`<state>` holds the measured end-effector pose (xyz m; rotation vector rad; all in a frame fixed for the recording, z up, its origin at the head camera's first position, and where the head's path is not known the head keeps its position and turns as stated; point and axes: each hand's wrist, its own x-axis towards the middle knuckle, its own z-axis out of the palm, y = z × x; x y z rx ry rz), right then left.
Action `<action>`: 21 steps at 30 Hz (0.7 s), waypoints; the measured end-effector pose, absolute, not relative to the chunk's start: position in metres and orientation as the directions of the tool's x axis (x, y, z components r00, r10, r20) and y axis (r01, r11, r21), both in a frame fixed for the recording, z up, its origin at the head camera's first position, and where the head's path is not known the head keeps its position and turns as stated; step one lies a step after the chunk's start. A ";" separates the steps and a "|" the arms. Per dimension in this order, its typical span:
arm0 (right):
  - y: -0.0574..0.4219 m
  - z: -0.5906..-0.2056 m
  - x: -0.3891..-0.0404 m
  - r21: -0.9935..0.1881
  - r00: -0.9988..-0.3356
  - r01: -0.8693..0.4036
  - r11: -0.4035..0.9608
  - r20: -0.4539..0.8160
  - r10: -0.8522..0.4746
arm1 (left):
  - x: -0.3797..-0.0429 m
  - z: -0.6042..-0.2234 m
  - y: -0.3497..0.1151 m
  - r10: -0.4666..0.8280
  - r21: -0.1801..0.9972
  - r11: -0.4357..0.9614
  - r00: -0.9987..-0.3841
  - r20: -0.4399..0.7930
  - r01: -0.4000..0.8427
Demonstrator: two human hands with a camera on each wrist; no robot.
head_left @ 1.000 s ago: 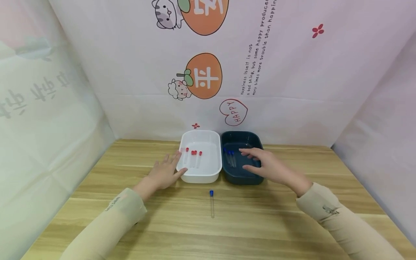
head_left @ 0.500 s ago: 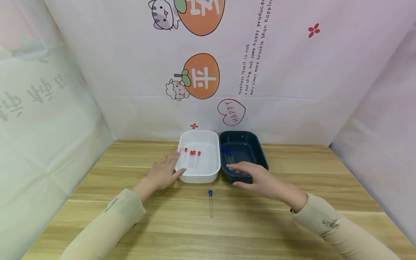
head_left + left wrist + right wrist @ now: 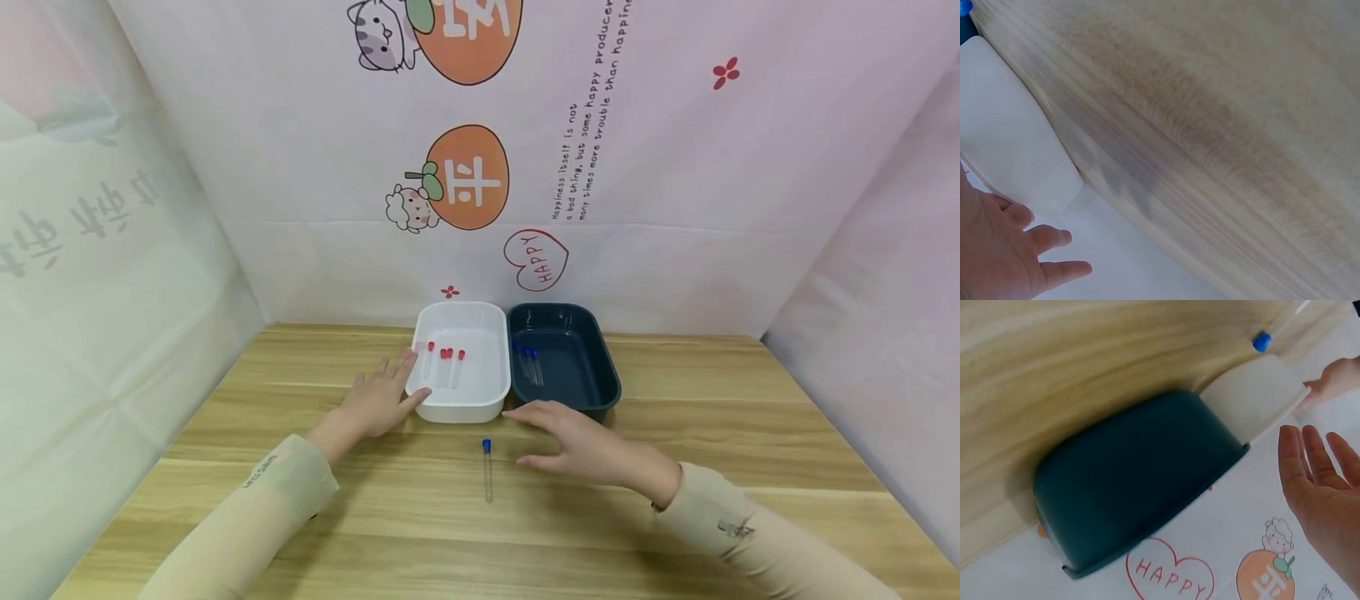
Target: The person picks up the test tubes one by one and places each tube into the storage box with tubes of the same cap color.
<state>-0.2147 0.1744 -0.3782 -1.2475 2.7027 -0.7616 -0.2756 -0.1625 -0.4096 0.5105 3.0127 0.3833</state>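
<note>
On the table in front of the two bins lies a clear test tube with a blue cap (image 3: 487,471). My right hand (image 3: 581,446) hovers just right of it, fingers extended and thumb apart, holding nothing. At the left side of the white bin (image 3: 461,413), my left hand (image 3: 378,396) rests with spread fingers touching the rim. Several red-capped tubes (image 3: 446,354) lie inside that white bin. The dark teal bin (image 3: 577,367) stands against its right side, with several blue-capped tubes (image 3: 531,367) along its left wall. In the right wrist view, the right hand (image 3: 1325,481) has nothing in its fingers.
Both bins stand near the back of the wooden table (image 3: 360,533). Behind them rises a white printed cloth (image 3: 660,233), and more cloth (image 3: 112,292) hangs at the left and right sides.
My right hand has moved from over the dark teal bin toward me and slightly left, to beside the blue-capped test tube. The left hand has stayed at the white bin.
</note>
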 end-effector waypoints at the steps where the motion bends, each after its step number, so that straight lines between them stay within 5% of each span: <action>1: 0.173 -0.380 -0.214 -0.461 -0.671 -0.692 0.555 0.128 -0.730 | -0.276 -0.409 -0.162 0.332 0.256 0.914 -0.943 -0.020 0.316; 21: 0.143 -0.409 -0.217 -0.382 -0.687 -0.657 0.650 -0.053 -0.725 | -0.278 -0.414 -0.163 0.328 0.258 0.914 -0.945 -0.014 0.313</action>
